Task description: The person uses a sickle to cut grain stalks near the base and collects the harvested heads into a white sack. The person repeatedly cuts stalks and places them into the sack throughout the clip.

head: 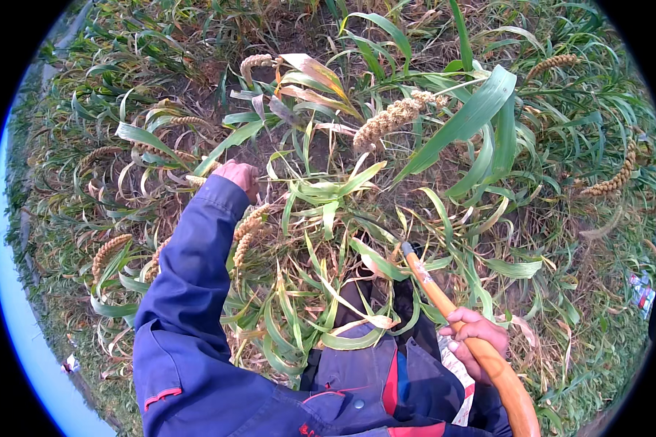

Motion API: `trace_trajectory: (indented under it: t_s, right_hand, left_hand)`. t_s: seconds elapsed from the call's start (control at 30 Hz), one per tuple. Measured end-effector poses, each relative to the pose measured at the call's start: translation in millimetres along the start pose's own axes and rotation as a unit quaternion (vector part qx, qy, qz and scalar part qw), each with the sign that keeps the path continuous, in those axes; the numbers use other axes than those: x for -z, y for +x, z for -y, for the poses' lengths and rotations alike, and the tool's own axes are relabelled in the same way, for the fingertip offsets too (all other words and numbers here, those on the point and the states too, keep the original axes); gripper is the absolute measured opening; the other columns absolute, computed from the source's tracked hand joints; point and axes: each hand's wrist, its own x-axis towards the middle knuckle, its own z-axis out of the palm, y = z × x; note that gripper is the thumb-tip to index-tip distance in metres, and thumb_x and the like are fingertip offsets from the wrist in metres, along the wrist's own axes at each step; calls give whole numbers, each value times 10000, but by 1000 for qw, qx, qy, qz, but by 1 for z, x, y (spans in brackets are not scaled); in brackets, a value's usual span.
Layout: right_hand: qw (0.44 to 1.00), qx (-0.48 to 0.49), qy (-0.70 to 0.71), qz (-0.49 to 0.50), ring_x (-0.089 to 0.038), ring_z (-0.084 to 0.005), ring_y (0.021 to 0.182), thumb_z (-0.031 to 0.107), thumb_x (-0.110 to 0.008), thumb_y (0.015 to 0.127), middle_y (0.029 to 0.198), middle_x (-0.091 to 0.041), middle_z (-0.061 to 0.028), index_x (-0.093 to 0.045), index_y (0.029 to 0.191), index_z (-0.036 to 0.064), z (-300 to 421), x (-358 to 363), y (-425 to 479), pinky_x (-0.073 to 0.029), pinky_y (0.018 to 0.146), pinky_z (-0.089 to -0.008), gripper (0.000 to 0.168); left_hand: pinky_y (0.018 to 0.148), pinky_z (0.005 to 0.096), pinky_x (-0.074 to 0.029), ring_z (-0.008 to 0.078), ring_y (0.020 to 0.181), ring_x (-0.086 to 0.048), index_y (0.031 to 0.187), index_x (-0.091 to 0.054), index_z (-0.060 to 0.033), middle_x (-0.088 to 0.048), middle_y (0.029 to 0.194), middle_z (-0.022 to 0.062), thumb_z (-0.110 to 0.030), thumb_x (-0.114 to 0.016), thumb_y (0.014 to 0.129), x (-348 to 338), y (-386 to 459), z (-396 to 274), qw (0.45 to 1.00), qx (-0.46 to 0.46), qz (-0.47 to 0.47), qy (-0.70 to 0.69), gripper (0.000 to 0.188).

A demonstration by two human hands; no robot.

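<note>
My left hand is closed in a fist around foxtail millet stalks, its arm stretched forward. Thin stems and green leaves run rightward from it. Ripe millet heads hang just below that wrist. The curved wooden handle of what looks like a sickle lies in my right hand. From its metal collar, a thin dark blade reaches up and left among the leaves, partly hidden by them. A large millet head droops ahead, beside a broad green leaf.
Millet plants stand all round, with more drooping heads at the left and right. Dry leaves and stubble cover the soil. Litter lies at the far right, and a pale printed bag shows beside my jacket.
</note>
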Motion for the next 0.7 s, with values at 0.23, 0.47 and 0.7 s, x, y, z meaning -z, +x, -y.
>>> trace_trajectory:
  t_s: [0.23, 0.47, 0.7]
  right_hand:
    - [989, 42, -25, 138, -686, -234, 830, -3, -699, 769, 988, -662, -152, -598, 836, 0, 6, -57, 21, -547, 732, -319, 121]
    - [986, 98, 34, 131, -675, -226, 876, -25, -690, 766, 975, -658, -146, -594, 853, 17, 16, -60, 30, -528, 772, -322, 136]
    - [982, 137, -48, 118, -710, -210, 725, 61, -733, 785, 939, -678, -192, -603, 821, 13, 126, 42, -46, -584, 664, -311, 143]
  left_hand:
    - [811, 435, -519, 376, 887, -665, 1050, -687, -14, -678, 883, 238, -431, -631, 823, -53, -100, -40, 973, 76, 104, -193, 478]
    - [780, 448, -514, 367, 818, -655, 991, -703, -34, -673, 822, 215, -315, -625, 818, -81, -133, -144, 930, 101, 112, -335, 339]
    - [654, 395, -524, 310, 661, -672, 939, -703, -70, -675, 692, 166, -237, -607, 864, -49, -184, -156, 947, 69, 93, -299, 207]
